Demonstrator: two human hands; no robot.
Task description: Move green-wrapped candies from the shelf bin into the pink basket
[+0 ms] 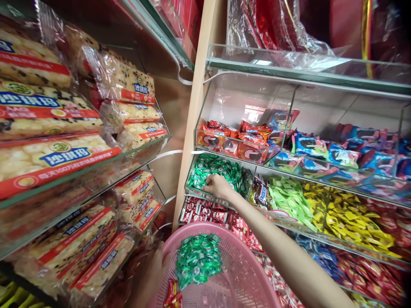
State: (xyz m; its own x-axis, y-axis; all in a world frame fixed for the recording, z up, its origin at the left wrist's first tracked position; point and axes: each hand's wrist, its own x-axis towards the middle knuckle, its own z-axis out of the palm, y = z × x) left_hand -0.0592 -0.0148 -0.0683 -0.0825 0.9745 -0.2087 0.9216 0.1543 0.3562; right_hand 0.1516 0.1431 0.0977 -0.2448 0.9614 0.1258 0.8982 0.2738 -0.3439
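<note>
A pink plastic basket [253,273] is at the bottom middle, holding a heap of green-wrapped candies [199,259] and a few red-wrapped pieces [172,294]. My left hand [156,267], partly blurred, grips the basket's left rim. Over the front edge of a clear shelf bin reaches my right hand [220,187], its fingers curled together at the green-wrapped candies [216,164] inside. Whatever lies between those fingertips is too small to make out.
Packaged sachima cakes [64,156] fill glass shelves on the left. A wooden upright [189,128] divides the shelves. Right of the green bin lie Snickers bars [260,192], light-green packets [290,199] and yellow packets [346,218]. Red-wrapped sweets [204,210] sit just below.
</note>
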